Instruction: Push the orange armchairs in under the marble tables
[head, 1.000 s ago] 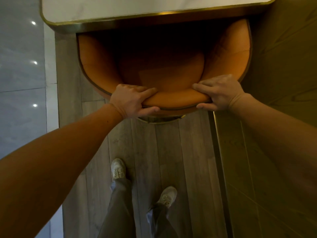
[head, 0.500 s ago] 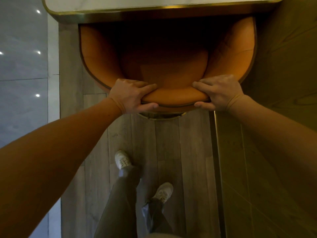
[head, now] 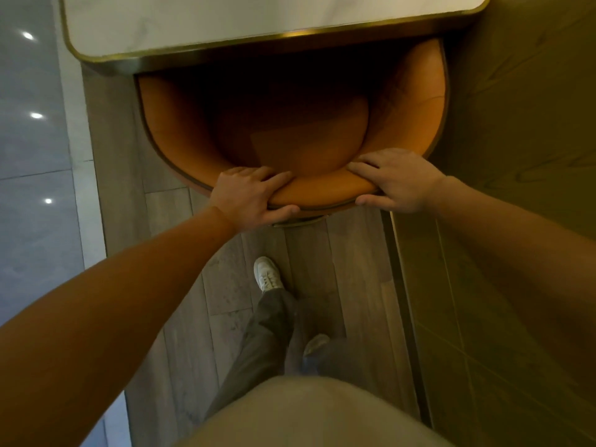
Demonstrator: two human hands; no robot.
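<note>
Orange armchair [head: 290, 137], front under the marble table [head: 225, 21] beyond the fingers.
Left hand [head: 248, 196] and right hand [head: 396, 180] still clasp its back rim, fingers over, thumbs under; a shoe [head: 266, 274] has stepped closer behind them, so the push looks nearly done.

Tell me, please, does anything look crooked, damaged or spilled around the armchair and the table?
Nothing stands out. The orange armchair squarely faces the marble table, with its front under the table's edge. The left hand and the right hand both grip its backrest rim. No spill or damage is visible.
</note>
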